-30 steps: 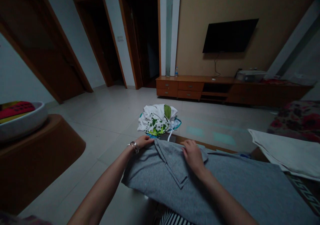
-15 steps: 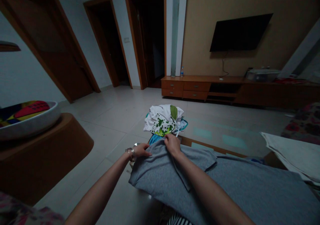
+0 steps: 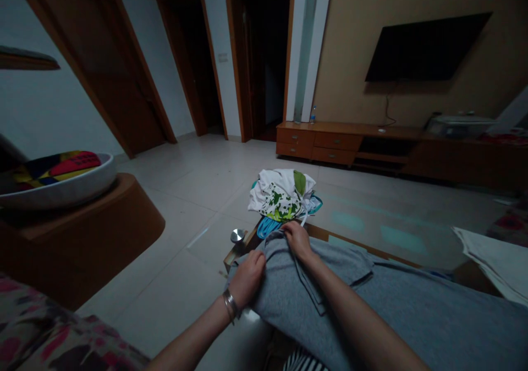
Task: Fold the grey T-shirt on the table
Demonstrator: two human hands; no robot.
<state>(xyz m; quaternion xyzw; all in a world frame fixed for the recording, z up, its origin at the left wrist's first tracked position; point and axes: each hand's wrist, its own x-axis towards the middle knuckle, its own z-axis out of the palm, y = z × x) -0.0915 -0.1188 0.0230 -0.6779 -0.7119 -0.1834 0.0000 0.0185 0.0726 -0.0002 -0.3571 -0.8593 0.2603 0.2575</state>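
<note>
A grey T-shirt (image 3: pixel 396 299) lies spread over the low glass table, its folded-over part near my hands. My left hand (image 3: pixel 247 274), with bracelets on the wrist, is closed on the near left edge of the cloth. Farther along, my right hand (image 3: pixel 296 239) pinches the T-shirt near its far left end. Just beyond my right hand sits a bundled white garment with green print (image 3: pixel 280 195). Light blue cloth (image 3: pixel 269 228) shows beneath that bundle.
A round metal knob (image 3: pixel 237 235) stands at the table corner. White sheets (image 3: pixel 495 255) lie at the right. To the left, a white bowl (image 3: pixel 61 189) holding colourful cloth rests on a brown stand (image 3: pixel 103 239). A floral-covered seat (image 3: pixel 53 327) fills the lower left.
My left hand has drawn nearer to me and shifted right, taking the T-shirt's left edge along and uncovering the table corner. My right hand keeps its hold. The view has turned slightly left.
</note>
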